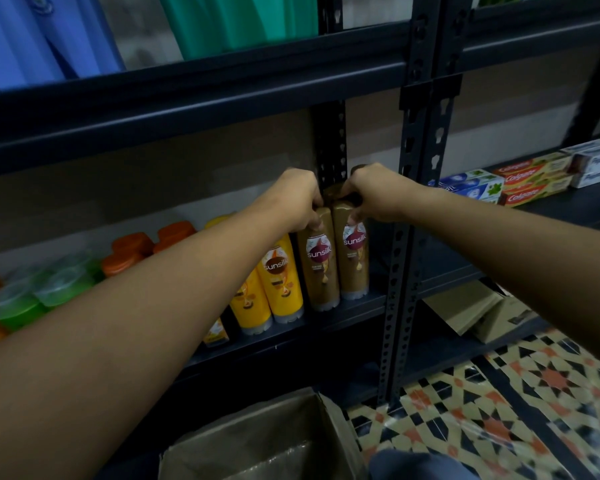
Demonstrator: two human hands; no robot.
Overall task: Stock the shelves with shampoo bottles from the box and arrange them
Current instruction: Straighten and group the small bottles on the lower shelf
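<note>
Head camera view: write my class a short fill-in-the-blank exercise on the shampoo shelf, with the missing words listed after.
1. The left hand and right hand grip two ______ Sunsilk bottles.
2. Directly left of them stand ______ Sunsilk bottles.
3. On the neighbouring shelf to the right lie boxes of ______.
4. The cardboard box sits on the ______.

Missing words: brown; yellow; toothpaste; floor

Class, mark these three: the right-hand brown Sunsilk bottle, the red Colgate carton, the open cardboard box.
Right-hand brown Sunsilk bottle (352,252), head view, its front label.
Red Colgate carton (534,192), head view, its long front face.
Open cardboard box (257,441), head view, its inner wall.
</note>
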